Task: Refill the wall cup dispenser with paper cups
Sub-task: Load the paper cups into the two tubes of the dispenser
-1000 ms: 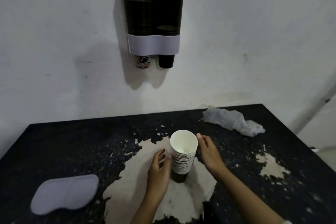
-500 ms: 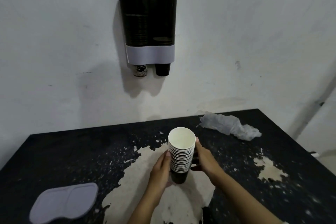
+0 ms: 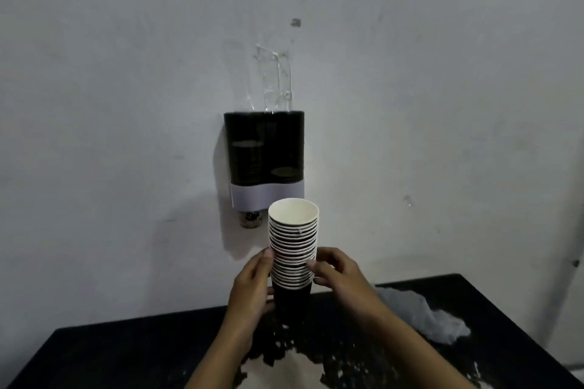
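Observation:
A stack of paper cups (image 3: 293, 240), black outside with white rims, is held upright in the air just below the wall cup dispenser (image 3: 264, 155). My left hand (image 3: 251, 289) grips the stack's left side and my right hand (image 3: 339, 271) grips its right side. The dispenser is a dark two-column holder with a white band at its base. Its left column holds a taller stack than the right. The raised stack hides the dispenser's right outlet. A cup bottom (image 3: 249, 219) shows at the left outlet.
A black table (image 3: 126, 354) with worn pale patches stands below against the white wall. A crumpled clear plastic bag (image 3: 423, 316) lies on its right side. Clear tape (image 3: 273, 79) sticks to the wall above the dispenser.
Both hands closed on the cup stack and lifted it off the table up toward the dispenser. The view tilted upward, so the grey lid at the table's left is out of sight.

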